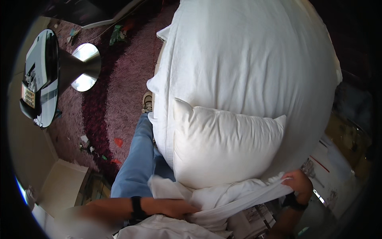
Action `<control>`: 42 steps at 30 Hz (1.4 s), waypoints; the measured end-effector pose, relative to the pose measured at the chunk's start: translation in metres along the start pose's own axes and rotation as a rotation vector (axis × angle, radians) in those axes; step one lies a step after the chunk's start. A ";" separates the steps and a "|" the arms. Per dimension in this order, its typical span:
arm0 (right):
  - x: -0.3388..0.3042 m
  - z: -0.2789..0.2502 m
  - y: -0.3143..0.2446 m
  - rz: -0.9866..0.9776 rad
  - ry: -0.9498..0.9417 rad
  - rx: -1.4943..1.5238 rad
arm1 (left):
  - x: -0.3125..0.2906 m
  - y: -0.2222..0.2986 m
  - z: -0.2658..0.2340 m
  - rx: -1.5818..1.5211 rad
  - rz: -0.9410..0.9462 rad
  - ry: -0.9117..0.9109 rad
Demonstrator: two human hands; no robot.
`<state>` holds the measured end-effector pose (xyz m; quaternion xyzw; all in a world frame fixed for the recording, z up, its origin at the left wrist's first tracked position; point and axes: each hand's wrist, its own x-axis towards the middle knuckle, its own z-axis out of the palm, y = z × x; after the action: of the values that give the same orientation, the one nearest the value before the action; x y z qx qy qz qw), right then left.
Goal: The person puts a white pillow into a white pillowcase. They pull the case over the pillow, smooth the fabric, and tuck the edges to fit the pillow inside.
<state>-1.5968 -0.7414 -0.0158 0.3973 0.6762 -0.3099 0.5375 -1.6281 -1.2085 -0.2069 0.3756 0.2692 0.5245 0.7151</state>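
A loose white cloth (242, 201), which looks like bed linen, stretches between my hands at the near end of the bed. My right hand (298, 182) is closed on its upper right edge, pinching the fabric. At the other end, my left hand (179, 208) is closed on the cloth's folds, its fingertips partly covered. Just beyond the cloth lies a plump white pillow (229, 145), its lower edge touching the fabric. Beneath the pillow, a wrinkled white sheet (254, 59) covers the bed. More bunched white fabric (171, 228) lies below my left wrist.
Left of the bed, a purple patterned rug (127, 75) has scattered scraps on it. A side table (49, 93) with a shiny round base carries a telephone (30, 97). Furniture with a glossy brown surface (346, 137) stands on the right. My leg in blue jeans (137, 159) is beside the bed.
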 end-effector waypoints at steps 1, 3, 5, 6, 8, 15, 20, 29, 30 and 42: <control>-0.005 -0.001 0.001 0.001 0.044 -0.024 | 0.017 -0.008 0.011 0.030 0.058 0.083; -0.024 -0.002 0.010 0.038 0.148 -0.058 | 0.040 0.052 -0.037 0.148 -0.072 0.113; -0.013 0.010 0.032 -0.004 0.440 0.141 | 0.042 0.093 -0.079 -0.126 -0.214 0.293; 0.002 0.012 0.023 -0.130 0.535 0.286 | 0.039 0.095 -0.090 -0.083 -0.331 0.512; 0.050 0.016 0.000 -0.341 0.659 0.447 | 0.034 0.087 -0.112 0.124 -0.211 1.131; 0.161 0.033 -0.086 -0.577 0.940 0.097 | 0.031 0.044 -0.203 0.308 -0.087 1.691; 0.176 0.026 -0.090 -0.489 0.953 -0.155 | 0.042 0.048 -0.234 -0.069 -0.236 1.597; 0.170 0.031 -0.096 -0.581 0.825 -0.201 | 0.040 0.045 -0.223 -0.796 0.014 1.514; 0.167 0.030 -0.095 -0.571 0.814 -0.199 | 0.039 0.052 -0.221 -0.862 0.021 1.469; 0.159 0.062 -0.255 -1.075 0.334 -0.413 | 0.031 0.071 -0.193 -0.924 0.044 1.144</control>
<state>-1.8057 -0.8871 -0.1873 -0.0699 0.9039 -0.3340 0.2579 -1.8074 -1.1175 -0.2589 -0.2912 0.3444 0.7126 0.5374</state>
